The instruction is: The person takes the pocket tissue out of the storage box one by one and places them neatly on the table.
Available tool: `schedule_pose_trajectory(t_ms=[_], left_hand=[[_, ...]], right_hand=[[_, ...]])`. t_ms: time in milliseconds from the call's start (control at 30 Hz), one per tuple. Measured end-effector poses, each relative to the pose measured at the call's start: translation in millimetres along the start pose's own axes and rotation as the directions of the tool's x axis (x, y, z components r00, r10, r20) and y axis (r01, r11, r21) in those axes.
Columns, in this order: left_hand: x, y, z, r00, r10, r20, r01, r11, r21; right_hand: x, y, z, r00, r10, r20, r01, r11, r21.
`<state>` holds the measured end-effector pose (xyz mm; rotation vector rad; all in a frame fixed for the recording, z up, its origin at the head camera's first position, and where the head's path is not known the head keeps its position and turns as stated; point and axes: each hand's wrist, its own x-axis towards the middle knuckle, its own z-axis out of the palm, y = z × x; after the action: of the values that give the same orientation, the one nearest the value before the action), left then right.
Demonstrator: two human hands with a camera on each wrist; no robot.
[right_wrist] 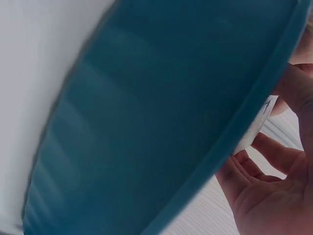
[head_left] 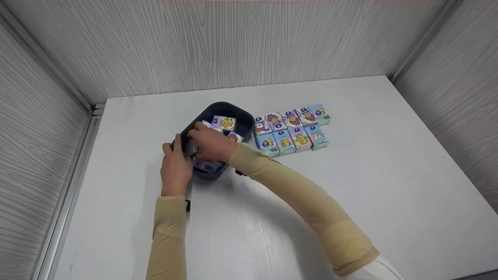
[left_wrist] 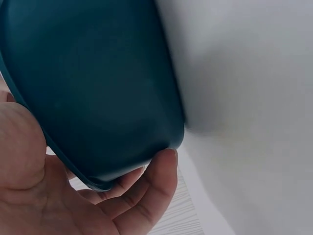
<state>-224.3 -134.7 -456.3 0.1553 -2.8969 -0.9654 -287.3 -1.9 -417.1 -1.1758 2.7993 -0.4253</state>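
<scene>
A dark blue-teal plastic bin stands on the table, with several small printed boxes lying loose inside. My left hand grips the bin's near-left side; in the left wrist view its fingers curl against the outer wall. My right hand reaches over the rim into the bin, close to the left hand. In the right wrist view, a white box shows between its thumb and fingers, partly hidden by the bin wall. Another box lies below the right hand in shadow.
Right of the bin, several similar cartoon-printed boxes lie side by side in two rows, close to its wall. White table extends to the right and in front. Wood-grain panels enclose the back and sides.
</scene>
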Motion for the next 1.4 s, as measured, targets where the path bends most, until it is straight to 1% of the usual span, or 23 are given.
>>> schedule_pose_trajectory(t_ms=[100,200,300,400,500,567,633,767,833,967,1067,1167,1233,1333,1400], left_hand=[[-0.6,0.0,0.9,1.000,0.006,-0.002,-0.006,1.000,0.004],[-1.4,-0.4,1.3,1.000,0.016,-0.004,-0.016,1.000,0.010],[-1.2,-0.8,0.5,1.000,0.025,-0.007,-0.025,1.000,0.015],[-0.6,-1.4,-0.7,0.999,0.032,-0.015,-0.032,0.999,0.020],[-0.5,-2.1,-0.7,0.999,0.028,-0.019,-0.028,0.999,0.021],[-0.6,-1.8,-0.7,0.999,0.027,-0.023,-0.027,0.999,0.019],[-0.5,-1.6,-0.3,0.999,0.027,-0.026,-0.027,1.000,0.014],[-1.2,-0.5,0.0,0.999,0.028,-0.035,-0.027,1.000,0.012],[-1.1,-0.4,0.5,0.999,0.024,-0.036,-0.024,1.000,0.009],[-0.6,-0.4,1.8,1.000,0.010,-0.028,-0.010,1.000,0.004],[-0.2,0.0,2.9,1.000,0.003,-0.016,-0.003,1.000,0.002],[0.4,0.4,3.1,1.000,-0.007,-0.004,0.007,1.000,0.000],[0.8,0.9,2.7,1.000,-0.011,0.001,0.011,1.000,-0.003],[0.7,1.2,1.5,1.000,-0.016,0.008,0.016,1.000,-0.002],[-0.2,1.5,0.1,1.000,-0.016,0.013,0.016,1.000,0.001]], right_hand=[[-4.3,1.5,-0.7,1.000,-0.002,0.006,0.002,0.999,-0.036],[-9.1,3.4,-3.7,1.000,-0.007,-0.018,0.006,0.999,-0.050],[-15.1,6.4,-10.2,0.998,-0.017,-0.064,0.015,0.999,-0.030],[-24.5,10.8,-20.1,0.994,-0.036,-0.106,0.038,0.999,0.018],[-37.9,17.1,-30.0,0.988,-0.059,-0.142,0.068,0.996,0.060],[-48.6,22.9,-36.4,0.984,-0.059,-0.168,0.073,0.994,0.082],[-60.2,30.2,-42.0,0.979,-0.050,-0.199,0.070,0.993,0.098],[-84.4,46.9,-53.1,0.965,-0.003,-0.262,0.046,0.987,0.156],[-96.3,56.5,-58.0,0.953,0.012,-0.302,0.045,0.982,0.181],[-121.7,78.5,-66.9,0.927,0.041,-0.372,0.031,0.982,0.187],[-144.5,99.2,-71.6,0.909,0.089,-0.408,-0.013,0.983,0.186],[-171.1,122.2,-74.5,0.886,0.166,-0.433,-0.077,0.973,0.216],[-190.1,138.3,-75.9,0.865,0.232,-0.445,-0.137,0.962,0.236],[-219.8,161.9,-76.8,0.825,0.328,-0.460,-0.227,0.938,0.260],[-239.9,176.0,-75.9,0.798,0.376,-0.470,-0.277,0.923,0.268]])
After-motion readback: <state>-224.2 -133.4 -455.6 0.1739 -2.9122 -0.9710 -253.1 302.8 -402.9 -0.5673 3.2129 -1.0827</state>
